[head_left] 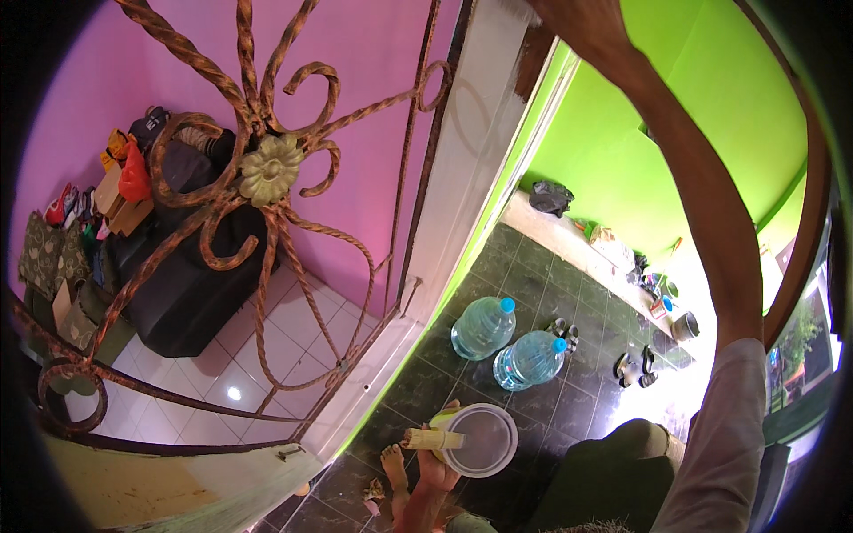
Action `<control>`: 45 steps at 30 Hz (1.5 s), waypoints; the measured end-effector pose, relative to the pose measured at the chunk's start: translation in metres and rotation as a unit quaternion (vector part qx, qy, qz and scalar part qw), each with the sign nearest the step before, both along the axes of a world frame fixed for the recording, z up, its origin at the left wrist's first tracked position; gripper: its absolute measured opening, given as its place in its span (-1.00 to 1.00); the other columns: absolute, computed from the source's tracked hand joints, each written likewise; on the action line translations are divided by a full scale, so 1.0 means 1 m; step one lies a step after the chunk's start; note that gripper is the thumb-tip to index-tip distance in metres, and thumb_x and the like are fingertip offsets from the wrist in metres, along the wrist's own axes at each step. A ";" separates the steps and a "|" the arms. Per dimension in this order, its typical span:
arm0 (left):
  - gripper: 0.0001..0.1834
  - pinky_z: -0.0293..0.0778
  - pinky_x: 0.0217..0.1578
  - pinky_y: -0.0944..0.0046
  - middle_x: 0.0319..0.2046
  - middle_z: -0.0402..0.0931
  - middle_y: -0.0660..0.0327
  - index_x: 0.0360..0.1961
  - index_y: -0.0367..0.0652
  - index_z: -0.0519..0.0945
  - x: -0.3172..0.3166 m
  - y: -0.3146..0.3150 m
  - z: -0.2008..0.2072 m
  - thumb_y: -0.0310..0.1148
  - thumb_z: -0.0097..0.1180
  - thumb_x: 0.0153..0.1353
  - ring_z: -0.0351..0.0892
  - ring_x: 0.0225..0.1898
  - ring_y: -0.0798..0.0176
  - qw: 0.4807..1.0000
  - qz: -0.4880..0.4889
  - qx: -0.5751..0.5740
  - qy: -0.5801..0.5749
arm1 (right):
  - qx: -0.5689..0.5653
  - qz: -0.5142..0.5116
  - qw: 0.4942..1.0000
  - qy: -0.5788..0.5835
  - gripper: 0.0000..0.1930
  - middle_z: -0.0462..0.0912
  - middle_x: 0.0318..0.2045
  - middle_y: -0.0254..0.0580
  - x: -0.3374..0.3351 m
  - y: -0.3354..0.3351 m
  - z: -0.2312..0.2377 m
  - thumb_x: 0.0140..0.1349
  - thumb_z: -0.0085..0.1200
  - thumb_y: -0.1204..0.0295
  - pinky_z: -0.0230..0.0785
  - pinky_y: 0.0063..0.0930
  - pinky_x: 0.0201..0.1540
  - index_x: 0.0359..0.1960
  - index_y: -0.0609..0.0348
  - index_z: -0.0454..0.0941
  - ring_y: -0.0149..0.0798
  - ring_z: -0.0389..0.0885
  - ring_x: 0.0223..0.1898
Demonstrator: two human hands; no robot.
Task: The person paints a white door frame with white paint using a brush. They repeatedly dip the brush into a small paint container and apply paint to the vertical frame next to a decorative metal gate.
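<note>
Low in the picture, my left hand (435, 471) is closed around a round plastic tub (512, 453) with a white rim and a greyish inside. Across the tub's rim lies a flat, pale wooden piece (426, 439), like a broad brush handle, beside my fingers. My right arm stretches up along the right side. Only part of my right hand (582, 19) shows at the top edge, close to the white window frame (453, 169); its fingers are out of view. A brown patch (534, 60) shows on the frame below that hand; I cannot tell what it is.
A rusty twisted-metal grille (267, 169) fills the left, before a pink room with a black case (195, 302) and piled cloth (53, 249). Two large blue-capped water bottles (484, 329) stand on dark tiles near sandals (635, 366). Cluttered ledge (613, 258) runs along the green wall.
</note>
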State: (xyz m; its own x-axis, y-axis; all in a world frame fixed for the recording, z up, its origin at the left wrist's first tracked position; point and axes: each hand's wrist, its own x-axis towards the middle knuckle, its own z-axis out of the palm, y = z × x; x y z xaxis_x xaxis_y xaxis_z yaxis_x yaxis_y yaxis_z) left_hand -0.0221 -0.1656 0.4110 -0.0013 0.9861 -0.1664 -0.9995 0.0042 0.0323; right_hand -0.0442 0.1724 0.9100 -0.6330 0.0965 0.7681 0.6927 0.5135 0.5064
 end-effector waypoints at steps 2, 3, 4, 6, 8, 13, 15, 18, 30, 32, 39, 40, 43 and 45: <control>-0.26 0.39 0.29 -0.06 0.24 0.47 -0.03 0.40 -0.34 0.29 0.000 -0.004 0.008 0.10 -0.37 0.52 0.48 0.24 -0.02 0.997 0.016 -0.055 0.045 | 0.141 0.066 0.985 -0.070 -0.83 0.66 -0.35 -0.07 -0.008 0.010 0.003 0.36 0.18 0.34 0.50 -0.24 -0.40 -0.14 0.15 0.57 -0.10 0.68 -0.36; -0.26 0.39 0.29 -0.06 0.25 0.47 -0.02 0.40 -0.33 0.29 0.001 -0.005 0.003 0.10 -0.37 0.52 0.48 0.25 -0.02 0.998 0.024 -0.048 0.033 | 0.212 0.097 0.967 -0.102 -0.83 0.66 -0.35 -0.06 -0.012 0.013 0.002 0.36 0.17 0.35 0.50 -0.23 -0.42 -0.14 0.16 0.56 -0.11 0.68 -0.36; -0.26 0.39 0.29 -0.06 0.25 0.46 -0.02 0.41 -0.32 0.29 0.003 -0.007 -0.007 0.11 -0.37 0.52 0.48 0.25 -0.02 0.998 0.031 -0.041 0.022 | 0.237 0.122 0.956 -0.119 -0.81 0.64 -0.41 -0.04 -0.019 0.018 -0.005 0.35 0.18 0.35 0.48 -0.21 -0.46 -0.14 0.20 0.55 -0.09 0.66 -0.42; -0.26 0.39 0.30 -0.06 0.26 0.46 -0.01 0.41 -0.31 0.29 0.006 -0.004 -0.017 0.11 -0.38 0.52 0.47 0.25 -0.01 1.000 0.025 -0.005 -0.007 | 0.296 0.146 0.931 -0.156 -0.77 0.61 -0.54 -0.01 -0.016 0.029 -0.026 0.34 0.19 0.35 0.45 -0.18 -0.53 -0.16 0.30 0.54 -0.04 0.63 -0.54; -0.27 0.39 0.30 -0.05 0.26 0.45 0.00 0.41 -0.31 0.29 0.006 -0.008 -0.020 0.10 -0.39 0.53 0.47 0.26 -0.01 0.998 0.037 0.029 -0.049 | 0.191 -0.059 0.956 -0.214 -0.36 0.63 0.03 -0.28 -0.016 0.028 -0.072 -0.19 0.48 0.33 0.48 -0.21 0.08 0.05 -0.01 0.59 -0.18 0.64 0.05; -0.29 0.39 0.30 -0.05 0.26 0.46 0.02 0.40 -0.29 0.32 0.000 -0.007 0.001 0.07 -0.44 0.54 0.47 0.25 0.00 0.997 0.005 -0.055 0.051 | 0.150 0.059 0.950 -0.267 -0.75 0.69 -0.13 -0.27 -0.003 0.027 -0.128 0.22 0.15 0.36 0.56 -0.24 -0.07 -0.06 -0.02 0.62 -0.19 0.72 -0.15; -0.29 0.39 0.29 -0.05 0.25 0.46 0.00 0.41 -0.27 0.29 0.000 -0.011 -0.004 0.10 -0.37 0.53 0.48 0.25 0.00 0.998 0.007 -0.046 0.041 | 0.016 0.062 0.963 -0.260 -0.75 0.69 -0.15 -0.24 -0.006 0.008 -0.138 0.22 0.15 0.37 0.59 -0.22 -0.13 -0.06 -0.01 0.62 -0.16 0.73 -0.18; -0.26 0.41 0.29 -0.03 0.24 0.45 -0.03 0.42 -0.24 0.23 -0.001 -0.012 -0.010 0.15 -0.22 0.50 0.48 0.25 0.01 0.999 0.007 -0.021 0.030 | -0.103 0.077 0.978 -0.163 -0.75 0.69 -0.26 -0.14 -0.011 0.010 -0.126 0.28 0.13 0.33 0.59 -0.15 -0.29 -0.05 0.07 0.62 -0.06 0.73 -0.31; -0.31 0.35 0.33 -0.01 0.28 0.44 0.03 0.39 -0.29 0.32 -0.005 -0.002 -0.002 0.06 -0.43 0.56 0.44 0.28 0.03 0.998 0.016 -0.043 0.046 | -0.107 0.080 0.989 0.070 -0.63 0.44 -0.72 0.10 -0.021 0.052 0.006 0.30 0.21 0.28 0.37 -0.11 -0.55 -0.37 0.47 0.51 0.02 0.55 -0.65; -0.31 0.36 0.32 0.01 0.27 0.46 0.05 0.39 -0.29 0.33 -0.009 -0.002 0.010 0.07 -0.42 0.56 0.46 0.27 0.05 0.996 0.012 -0.056 0.067 | -0.036 0.091 0.992 0.077 -0.63 0.46 -0.70 0.11 -0.026 0.043 0.007 0.30 0.21 0.28 0.38 -0.13 -0.53 -0.37 0.47 0.51 -0.01 0.58 -0.61; -0.30 0.44 0.25 0.05 0.18 0.53 0.06 0.37 -0.26 0.36 -0.013 -0.002 0.019 0.10 -0.42 0.55 0.53 0.18 0.09 0.994 0.011 -0.054 0.090 | 0.149 0.134 0.980 0.011 -0.90 0.66 -0.37 -0.08 -0.033 0.022 0.005 0.33 0.15 0.46 0.46 -0.17 -0.47 -0.27 0.25 0.58 -0.10 0.64 -0.45; -0.31 0.45 0.24 0.05 0.18 0.53 0.05 0.37 -0.26 0.36 -0.009 -0.001 0.007 0.09 -0.41 0.55 0.53 0.17 0.09 0.997 0.013 -0.038 0.060 | 0.198 0.101 0.974 -0.045 -0.93 0.66 -0.35 -0.12 -0.032 0.022 -0.002 0.30 0.15 0.49 0.47 -0.19 -0.46 -0.25 0.21 0.59 -0.12 0.64 -0.45; -0.31 0.46 0.24 0.05 0.18 0.53 0.05 0.36 -0.26 0.37 -0.007 -0.003 0.000 0.09 -0.41 0.55 0.53 0.17 0.08 0.999 0.012 -0.018 0.031 | 0.208 0.045 0.961 -0.176 -0.60 0.68 -0.14 -0.15 -0.014 0.026 -0.046 0.14 0.29 0.28 0.57 -0.20 -0.18 0.02 0.07 0.59 -0.09 0.70 -0.16; -0.31 0.43 0.26 0.03 0.20 0.51 0.03 0.38 -0.25 0.34 -0.007 -0.002 0.000 0.11 -0.35 0.54 0.51 0.20 0.06 0.999 0.005 -0.019 0.044 | 0.177 -0.007 0.964 -0.200 -0.61 0.63 -0.01 -0.33 -0.011 0.025 -0.092 0.07 0.19 0.46 0.55 -0.25 -0.11 0.00 -0.04 0.60 -0.20 0.65 -0.05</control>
